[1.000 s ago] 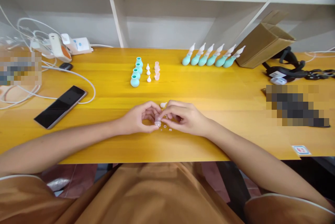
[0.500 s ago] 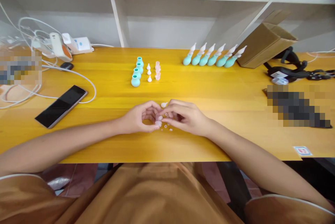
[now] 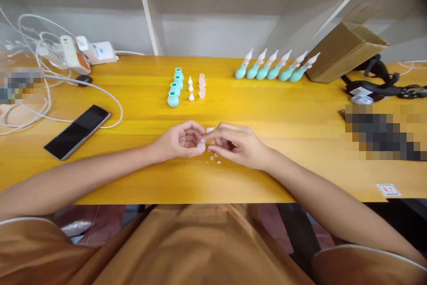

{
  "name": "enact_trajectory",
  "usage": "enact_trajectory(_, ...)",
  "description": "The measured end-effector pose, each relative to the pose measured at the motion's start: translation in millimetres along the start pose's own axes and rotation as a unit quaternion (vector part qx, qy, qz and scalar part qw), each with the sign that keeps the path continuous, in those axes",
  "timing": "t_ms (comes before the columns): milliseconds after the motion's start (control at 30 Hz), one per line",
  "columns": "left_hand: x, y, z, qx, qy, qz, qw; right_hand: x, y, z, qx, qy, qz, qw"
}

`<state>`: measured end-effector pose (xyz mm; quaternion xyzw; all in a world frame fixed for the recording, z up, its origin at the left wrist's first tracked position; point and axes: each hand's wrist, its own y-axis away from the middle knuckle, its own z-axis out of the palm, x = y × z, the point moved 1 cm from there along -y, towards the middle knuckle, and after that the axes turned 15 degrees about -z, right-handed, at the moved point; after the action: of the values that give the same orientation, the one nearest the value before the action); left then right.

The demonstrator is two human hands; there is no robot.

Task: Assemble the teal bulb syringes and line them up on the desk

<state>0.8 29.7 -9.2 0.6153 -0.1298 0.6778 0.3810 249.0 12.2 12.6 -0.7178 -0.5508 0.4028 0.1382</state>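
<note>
My left hand pinches a small clear plastic cap just above the yellow table. My right hand meets it from the right, fingertips touching the same cap. A small white tip lies just behind the fingers. Several tiny white bits are scattered on the wood below the hands. Farther back stand teal bulbs, small white tips and pinkish clear caps in short columns.
A row of assembled teal bulbs with white nozzles lies at the back right beside a tilted cardboard box. A black phone and white cables with chargers are at left. Black straps are at right.
The view has shifted slightly downward. My left fingers opened a little around the cap, and my right fingertips stay on it.
</note>
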Motion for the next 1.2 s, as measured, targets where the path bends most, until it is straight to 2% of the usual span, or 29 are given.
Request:
enact_trajectory(367, -2.4, -2.9, -3.9, -0.003, 0.012, -0.001, 1.0, 0.4, 0.5, -0.2, 0.006, -0.007, 0.001, 1.0)
enact_trajectory(567, -5.6, -6.0, -6.3, -0.008, 0.038, 0.024, 0.999, 2.6, 3.5, 3.9, 0.021, -0.034, 0.029, 0.999)
enact_trajectory(700, -6.5, -6.6, -7.3, 0.003, 0.046, 0.025, 0.999, 3.1, 3.8, 4.7, 0.009, -0.029, 0.027, 0.999)
enact_trajectory(1067, -6.4, -6.4, -7.0, 0.0, 0.049, 0.019, 0.999, 1.4, 2.7, 4.4, 0.006, -0.032, 0.033, 0.999)
enact_trajectory(1200, -5.6, -6.9, -7.2, 0.003, 0.039, 0.024, 0.999, 4.3, 5.1, 7.5, 0.019, -0.063, 0.042, 0.997)
